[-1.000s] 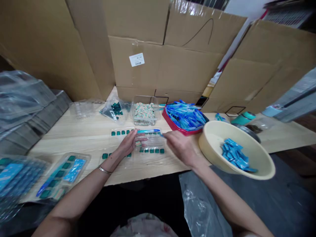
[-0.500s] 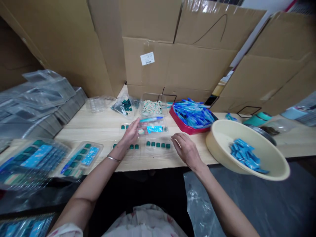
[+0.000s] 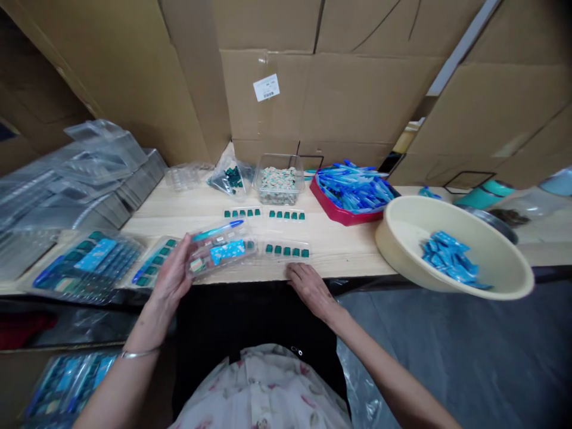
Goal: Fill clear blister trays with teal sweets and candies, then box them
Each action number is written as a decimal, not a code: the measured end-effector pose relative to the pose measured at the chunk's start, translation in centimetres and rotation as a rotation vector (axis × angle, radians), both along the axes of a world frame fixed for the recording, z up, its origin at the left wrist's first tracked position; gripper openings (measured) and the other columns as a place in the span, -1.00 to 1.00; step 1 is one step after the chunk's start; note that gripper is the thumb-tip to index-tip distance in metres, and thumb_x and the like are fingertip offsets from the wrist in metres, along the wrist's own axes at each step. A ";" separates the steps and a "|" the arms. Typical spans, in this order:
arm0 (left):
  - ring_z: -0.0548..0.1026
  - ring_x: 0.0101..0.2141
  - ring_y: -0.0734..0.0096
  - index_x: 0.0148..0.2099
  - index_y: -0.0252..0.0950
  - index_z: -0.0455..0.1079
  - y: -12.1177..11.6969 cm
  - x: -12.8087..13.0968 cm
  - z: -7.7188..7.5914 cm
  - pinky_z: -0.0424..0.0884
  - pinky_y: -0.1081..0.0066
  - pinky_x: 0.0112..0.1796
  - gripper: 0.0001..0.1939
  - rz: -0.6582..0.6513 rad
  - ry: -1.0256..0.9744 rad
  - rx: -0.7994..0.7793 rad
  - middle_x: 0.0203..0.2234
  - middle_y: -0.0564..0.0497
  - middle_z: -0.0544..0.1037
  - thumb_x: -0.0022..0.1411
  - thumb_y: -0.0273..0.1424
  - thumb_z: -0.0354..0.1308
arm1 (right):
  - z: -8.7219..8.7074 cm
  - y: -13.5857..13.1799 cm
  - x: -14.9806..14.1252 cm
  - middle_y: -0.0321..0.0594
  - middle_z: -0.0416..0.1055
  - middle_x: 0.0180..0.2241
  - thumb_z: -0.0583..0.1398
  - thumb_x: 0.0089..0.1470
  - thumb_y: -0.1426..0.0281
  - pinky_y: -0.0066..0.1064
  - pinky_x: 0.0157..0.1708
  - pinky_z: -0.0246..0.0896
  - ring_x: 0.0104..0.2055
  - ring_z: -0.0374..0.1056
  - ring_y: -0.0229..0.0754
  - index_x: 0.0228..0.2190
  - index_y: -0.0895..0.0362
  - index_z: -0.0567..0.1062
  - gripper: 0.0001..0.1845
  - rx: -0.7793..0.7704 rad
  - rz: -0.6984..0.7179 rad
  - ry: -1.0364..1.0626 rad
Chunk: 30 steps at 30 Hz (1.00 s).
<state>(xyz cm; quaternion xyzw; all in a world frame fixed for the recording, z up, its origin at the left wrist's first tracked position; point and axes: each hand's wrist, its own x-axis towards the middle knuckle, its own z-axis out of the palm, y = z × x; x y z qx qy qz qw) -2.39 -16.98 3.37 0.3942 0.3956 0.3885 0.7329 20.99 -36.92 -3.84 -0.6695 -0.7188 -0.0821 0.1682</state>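
Note:
My left hand (image 3: pixel 170 279) grips a clear plastic blister pack (image 3: pixel 222 245) by its left end and holds it above the table's front edge. The pack holds a blue pen, a blue sachet and small green squares. My right hand (image 3: pixel 309 288) rests at the table's front edge with its fingers stretched out, just below a clear tray of green squares (image 3: pixel 286 251). Two more rows of green squares (image 3: pixel 265 214) lie farther back on the table.
Filled packs (image 3: pixel 89 263) pile up at the left beside stacked empty clear trays (image 3: pixel 84 173). A red tray of blue pens (image 3: pixel 353 192), a cream bowl (image 3: pixel 451 229) with blue sachets, a clear tub of erasers (image 3: pixel 277 179) and a bag of green squares (image 3: pixel 230 177) stand behind. Cardboard boxes (image 3: pixel 330 89) wall the back.
My left hand has carried the filled pack from the middle of the table toward the front left. My right hand has drawn back to the table's front edge.

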 end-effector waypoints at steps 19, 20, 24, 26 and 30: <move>0.51 -0.25 0.23 0.02 -0.20 0.26 -5.3 2.3 -5.5 0.48 0.16 -0.29 -0.65 -0.196 -0.322 -0.142 -0.12 -0.14 0.46 0.20 -0.24 0.09 | 12.2 4.9 2.7 -0.33 0.38 -0.40 0.26 -0.05 0.33 -0.33 -0.29 0.36 -0.40 0.37 -0.28 -0.07 0.12 0.33 -0.52 0.314 -0.065 1.255; 0.51 -0.24 0.25 0.02 -0.18 0.26 -5.7 3.3 -5.7 0.47 0.14 -0.26 -0.65 -0.181 -0.362 -0.161 -0.11 -0.11 0.45 0.19 -0.25 0.10 | 11.9 5.1 1.8 -0.35 0.38 -0.40 0.30 -0.12 0.35 -0.32 -0.27 0.38 -0.40 0.37 -0.29 -0.06 0.12 0.32 -0.46 0.314 -0.079 1.423; 0.48 -0.16 0.27 0.06 -0.10 0.21 -7.5 6.7 -6.2 0.43 0.10 -0.17 -0.63 -0.093 -0.492 -0.188 -0.02 -0.05 0.41 0.20 -0.24 0.09 | 8.7 5.4 -2.0 -0.44 0.35 -0.44 0.38 -0.33 0.48 -0.23 -0.09 0.35 -0.38 0.39 -0.33 -0.11 0.12 0.33 -0.34 0.379 -0.202 1.931; 0.44 -0.08 0.24 0.10 -0.06 0.18 -8.2 7.8 -6.2 0.42 0.09 -0.15 -0.59 -0.058 -0.540 -0.186 0.05 -0.05 0.37 0.21 -0.21 0.08 | 7.0 5.2 -3.6 -0.46 0.34 -0.45 0.39 -0.37 0.50 -0.19 0.00 0.29 -0.36 0.40 -0.33 -0.17 0.13 0.34 -0.37 0.469 -0.248 2.071; 0.39 0.01 0.21 0.14 -0.03 0.13 -8.8 9.0 -6.1 0.40 0.14 -0.11 -0.52 -0.022 -0.613 -0.202 0.11 -0.06 0.31 0.19 -0.10 0.04 | 5.0 5.2 -5.5 -0.42 0.36 -0.42 0.41 -0.38 0.49 -0.22 0.08 0.22 -0.28 0.41 -0.32 -0.28 0.12 0.33 -0.45 0.627 -0.346 2.196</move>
